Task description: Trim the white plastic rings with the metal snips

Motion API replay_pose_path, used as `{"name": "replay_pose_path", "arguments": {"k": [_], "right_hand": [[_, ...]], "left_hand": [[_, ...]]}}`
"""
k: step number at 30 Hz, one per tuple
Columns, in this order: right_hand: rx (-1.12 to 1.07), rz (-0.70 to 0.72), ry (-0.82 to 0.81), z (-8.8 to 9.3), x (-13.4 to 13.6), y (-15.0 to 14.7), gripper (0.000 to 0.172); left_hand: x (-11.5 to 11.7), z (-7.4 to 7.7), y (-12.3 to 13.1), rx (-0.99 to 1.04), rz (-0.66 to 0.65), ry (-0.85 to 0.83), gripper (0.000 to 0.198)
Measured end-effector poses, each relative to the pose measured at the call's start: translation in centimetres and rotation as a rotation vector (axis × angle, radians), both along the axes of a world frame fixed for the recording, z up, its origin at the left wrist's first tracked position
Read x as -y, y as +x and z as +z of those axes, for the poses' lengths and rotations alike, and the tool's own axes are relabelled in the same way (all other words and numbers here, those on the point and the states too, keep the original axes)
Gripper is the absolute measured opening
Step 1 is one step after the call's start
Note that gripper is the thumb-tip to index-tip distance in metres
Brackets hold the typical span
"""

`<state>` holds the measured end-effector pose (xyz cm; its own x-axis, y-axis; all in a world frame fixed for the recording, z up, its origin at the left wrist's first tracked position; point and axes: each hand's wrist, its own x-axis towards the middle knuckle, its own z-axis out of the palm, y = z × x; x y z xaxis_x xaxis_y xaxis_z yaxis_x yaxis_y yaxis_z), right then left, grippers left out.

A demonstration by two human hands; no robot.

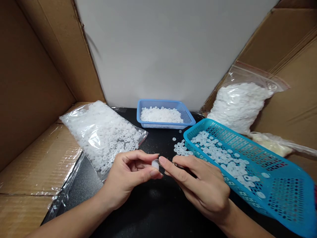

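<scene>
My left hand point(138, 168) pinches a small white plastic disc point(155, 164) between thumb and fingers, above the black table. My right hand point(198, 180) meets it from the right, its fingers closed around a slim metal tool point(175, 164). Most of that tool is hidden by the fingers, so its exact kind does not show. The tool's tip is at or very near the disc; whether they touch I cannot tell. Loose white plastic rings point(182, 148) lie just beyond my right hand, beside the teal basket point(272, 188), which holds many more white discs.
A blue basket point(163, 125) of small white rings stands at the back. To the left lies a clear bag point(99, 132) full of rings. Another filled zip bag point(240, 102) leans against cardboard point(289, 82) at right, with a smaller bag point(272, 145) below it.
</scene>
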<state>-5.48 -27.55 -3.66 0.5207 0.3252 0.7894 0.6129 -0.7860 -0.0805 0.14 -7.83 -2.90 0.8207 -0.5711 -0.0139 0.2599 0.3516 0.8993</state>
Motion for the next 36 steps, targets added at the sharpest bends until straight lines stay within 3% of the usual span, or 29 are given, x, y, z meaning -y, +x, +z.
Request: {"name": "replay_pose_path", "arguments": {"k": [10, 36], "right_hand": [[-0.02, 0.003, -0.06, 0.3, 0.3, -0.1, 0.031], [0.058, 0.036, -0.134, 1.3, 1.2, 0.3, 0.026]], "left_hand": [[-0.6, -0.3, 0.3, 0.057, -0.066, 0.042, 0.02], [-0.9, 1.3, 0.9, 0.033, -0.186, 0.163, 0.014]]}}
